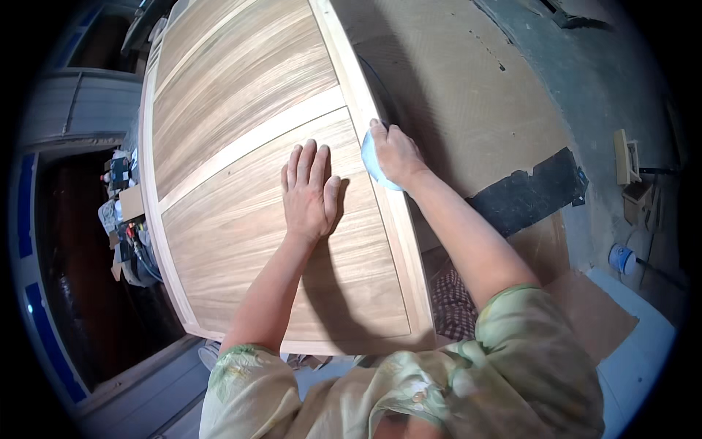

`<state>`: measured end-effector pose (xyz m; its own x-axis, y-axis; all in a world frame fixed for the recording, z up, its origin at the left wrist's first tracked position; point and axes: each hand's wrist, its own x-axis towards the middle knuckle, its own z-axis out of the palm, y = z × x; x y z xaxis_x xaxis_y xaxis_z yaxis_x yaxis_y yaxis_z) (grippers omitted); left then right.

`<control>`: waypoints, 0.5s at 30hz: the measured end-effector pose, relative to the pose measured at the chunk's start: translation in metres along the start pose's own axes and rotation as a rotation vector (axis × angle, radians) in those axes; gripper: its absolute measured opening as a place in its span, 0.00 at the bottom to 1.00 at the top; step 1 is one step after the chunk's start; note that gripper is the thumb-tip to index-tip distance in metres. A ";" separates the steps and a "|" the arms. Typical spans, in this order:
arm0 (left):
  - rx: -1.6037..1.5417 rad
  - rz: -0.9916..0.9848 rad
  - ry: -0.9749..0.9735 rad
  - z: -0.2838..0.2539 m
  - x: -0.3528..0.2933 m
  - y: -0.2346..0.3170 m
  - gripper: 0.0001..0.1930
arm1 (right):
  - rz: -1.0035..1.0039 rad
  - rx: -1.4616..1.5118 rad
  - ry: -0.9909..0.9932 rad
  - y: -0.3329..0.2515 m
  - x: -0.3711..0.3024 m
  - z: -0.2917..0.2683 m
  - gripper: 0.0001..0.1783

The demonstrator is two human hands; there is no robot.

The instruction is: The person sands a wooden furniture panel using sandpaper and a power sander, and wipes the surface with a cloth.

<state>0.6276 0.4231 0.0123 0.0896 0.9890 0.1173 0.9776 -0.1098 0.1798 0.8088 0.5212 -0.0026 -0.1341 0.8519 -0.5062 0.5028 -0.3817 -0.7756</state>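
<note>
A large wooden door panel (241,95) with a pale frame and cross rail lies flat in front of me. My left hand (309,192) rests flat on its lower panel, fingers together and pointing away. My right hand (395,152) presses a pale blue sanding pad (371,162) against the right frame strip (398,219) of the panel. Most of the pad is hidden under the hand.
Brown board sheets (468,88) cover the floor to the right, with a black patch (534,194). A small blue-and-white tub (622,258) and wooden offcuts (635,175) lie at far right. Small tools and boxes (124,212) sit left of the panel.
</note>
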 end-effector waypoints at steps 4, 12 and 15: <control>-0.006 -0.030 0.005 0.000 0.002 0.002 0.28 | -0.095 -0.141 -0.014 0.024 -0.037 0.004 0.32; -0.020 -0.030 0.020 0.001 0.001 0.007 0.28 | -0.094 0.129 -0.026 0.092 -0.115 0.017 0.32; -0.031 -0.049 0.028 -0.003 0.004 0.009 0.27 | -0.007 0.322 -0.135 0.086 -0.097 0.012 0.35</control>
<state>0.6359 0.4260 0.0167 0.0360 0.9902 0.1349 0.9743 -0.0648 0.2158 0.8546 0.4011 -0.0249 -0.2594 0.8076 -0.5296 0.2095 -0.4882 -0.8472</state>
